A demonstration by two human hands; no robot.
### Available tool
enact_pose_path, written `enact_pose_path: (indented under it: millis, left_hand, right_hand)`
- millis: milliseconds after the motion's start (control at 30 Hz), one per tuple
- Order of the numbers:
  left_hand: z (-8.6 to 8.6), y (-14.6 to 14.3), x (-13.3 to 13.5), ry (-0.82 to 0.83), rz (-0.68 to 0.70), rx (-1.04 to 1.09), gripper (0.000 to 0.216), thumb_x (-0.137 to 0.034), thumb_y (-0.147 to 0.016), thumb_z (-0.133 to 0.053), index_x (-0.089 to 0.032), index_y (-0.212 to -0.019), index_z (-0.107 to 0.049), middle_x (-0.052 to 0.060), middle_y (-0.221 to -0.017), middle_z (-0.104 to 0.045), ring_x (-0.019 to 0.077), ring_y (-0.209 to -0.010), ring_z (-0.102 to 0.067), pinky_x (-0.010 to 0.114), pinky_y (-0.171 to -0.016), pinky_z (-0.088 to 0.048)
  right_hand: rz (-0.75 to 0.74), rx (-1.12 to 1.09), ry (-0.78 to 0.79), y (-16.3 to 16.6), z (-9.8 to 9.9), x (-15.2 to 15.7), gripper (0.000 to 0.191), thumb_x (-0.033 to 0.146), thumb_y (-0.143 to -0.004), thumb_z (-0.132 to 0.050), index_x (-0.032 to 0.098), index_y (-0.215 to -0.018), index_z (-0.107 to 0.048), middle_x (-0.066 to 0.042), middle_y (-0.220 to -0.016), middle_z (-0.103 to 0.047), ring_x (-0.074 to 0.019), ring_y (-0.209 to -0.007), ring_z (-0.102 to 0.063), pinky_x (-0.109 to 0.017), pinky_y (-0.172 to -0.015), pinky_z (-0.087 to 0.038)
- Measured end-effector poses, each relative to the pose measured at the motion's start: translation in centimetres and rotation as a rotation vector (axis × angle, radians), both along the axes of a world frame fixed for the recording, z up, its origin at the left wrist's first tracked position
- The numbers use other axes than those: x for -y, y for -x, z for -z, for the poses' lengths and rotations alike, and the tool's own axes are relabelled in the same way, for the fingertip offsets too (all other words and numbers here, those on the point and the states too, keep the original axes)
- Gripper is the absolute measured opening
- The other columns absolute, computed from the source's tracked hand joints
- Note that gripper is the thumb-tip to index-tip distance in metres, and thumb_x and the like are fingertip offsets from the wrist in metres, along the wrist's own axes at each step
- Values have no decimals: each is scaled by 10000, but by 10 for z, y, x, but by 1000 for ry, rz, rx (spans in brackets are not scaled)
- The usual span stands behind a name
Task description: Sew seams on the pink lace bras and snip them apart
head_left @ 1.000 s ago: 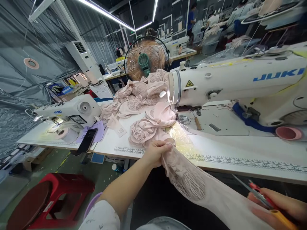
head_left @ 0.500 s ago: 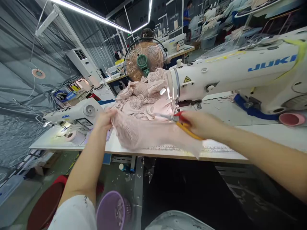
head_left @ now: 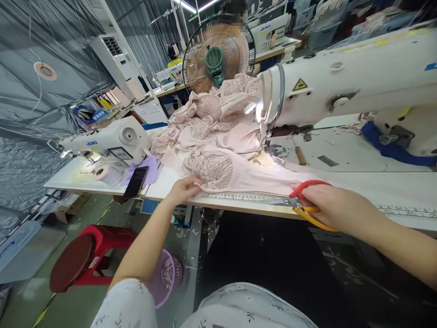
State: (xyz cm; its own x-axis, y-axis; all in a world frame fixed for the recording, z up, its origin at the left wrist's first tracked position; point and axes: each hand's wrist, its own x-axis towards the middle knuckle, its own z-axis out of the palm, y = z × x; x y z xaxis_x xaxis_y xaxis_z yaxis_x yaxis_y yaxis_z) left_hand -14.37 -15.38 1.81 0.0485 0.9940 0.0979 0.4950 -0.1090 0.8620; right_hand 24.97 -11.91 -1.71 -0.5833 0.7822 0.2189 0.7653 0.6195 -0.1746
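Observation:
A pale pink bra (head_left: 218,171) with a lace cup lies along the front of the sewing table. My left hand (head_left: 184,189) is closed, pinching the lower edge of its cup at the table's front edge. In my right hand (head_left: 327,200) are scissors (head_left: 293,202) with one red and one orange handle, their blades pointing left below the bra's band. The fingers of that hand also touch the band's right end; whether they grip it is hidden. Behind the bra, more pink bras (head_left: 205,109) are heaped under the sewing machine's head (head_left: 273,100).
A black phone (head_left: 136,181) and a thread cone (head_left: 107,174) lie at left by a second sewing machine (head_left: 112,141). A fan (head_left: 215,59) stands behind the heap. Below are a red stool (head_left: 102,255) and a purple basket (head_left: 167,278). A ruler strip (head_left: 235,197) lines the table's front.
The bra has come down from mid-air onto the table, now laid out flatter. Both hands have lowered, and the scissors moved down and right. The camera view has tilted down.

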Motion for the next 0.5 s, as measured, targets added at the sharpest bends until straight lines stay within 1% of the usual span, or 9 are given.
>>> enact_pose_path:
  millis: [33,100,167,200,233,267,333,400,500]
  left_hand:
    - [7,-3,8,-52,-29,-39,279,-293,-660,-726,-163,-907,-712,106,-1058,-670,243,-1090,-573,376,-1009,-394]
    - [15,-14,25,-284,-117,-196,360,-270,-693,-697,-174,-1038,-664,110,-1153,-628,239,-1136,-539,405,-1020,-391]
    - [21,-29,41,-586,-137,-410,307,-227,-762,-623,-173,-1065,-629,111,-1089,-639,217,-1070,-564,397,-955,-447]
    - [24,-37,47,-684,-80,-496,254,-201,-798,-575,-172,-1045,-623,104,-1021,-652,199,-1006,-586,371,-901,-479]
    - [28,-45,51,-710,18,-561,230,-185,-829,-527,-172,-1040,-617,100,-984,-658,186,-960,-600,346,-857,-500]
    - [31,-53,53,-688,103,-618,235,-189,-857,-485,-166,-1056,-608,109,-992,-658,187,-957,-606,340,-840,-510]
    - [39,-65,51,-581,198,-709,293,-234,-899,-426,-135,-1127,-581,154,-1088,-634,221,-1039,-593,375,-877,-512]
    - [45,-72,45,-492,200,-774,365,-289,-920,-399,-95,-1191,-550,198,-1180,-589,267,-1137,-548,432,-943,-484]
    - [48,-74,35,-443,178,-824,439,-354,-929,-394,-70,-1236,-527,220,-1233,-554,298,-1152,-532,465,-948,-472]
  right_hand:
    - [8,14,1,-5,5,4,250,321,-857,-340,213,-696,-497,-64,-743,-599,-205,-680,-565,-296,-530,-375]
    - [27,29,-74,-13,10,13,279,341,-897,-323,216,-700,-475,-75,-732,-582,-222,-676,-559,-331,-558,-402]
    - [7,29,-218,-17,12,23,289,348,-924,-326,221,-699,-456,-77,-697,-560,-231,-646,-551,-352,-563,-409]
    - [-19,25,-281,-17,13,28,275,332,-928,-344,222,-701,-455,-73,-679,-552,-230,-631,-550,-354,-566,-415]
    - [-49,18,-317,-15,14,33,245,304,-925,-373,220,-714,-464,-71,-676,-555,-229,-633,-560,-352,-578,-428]
    - [-81,4,-336,-13,15,38,209,274,-917,-395,214,-737,-482,-75,-696,-573,-230,-650,-579,-350,-592,-443]
    - [-144,-32,-329,-7,18,44,154,252,-904,-421,203,-799,-522,-100,-798,-632,-244,-737,-627,-351,-643,-483]
    - [-180,-54,-306,-2,20,45,152,268,-896,-431,194,-833,-548,-129,-893,-668,-260,-806,-654,-362,-677,-514]
    - [-170,-56,-239,-2,21,40,182,289,-870,-423,187,-822,-566,-159,-968,-684,-280,-814,-668,-396,-658,-538]
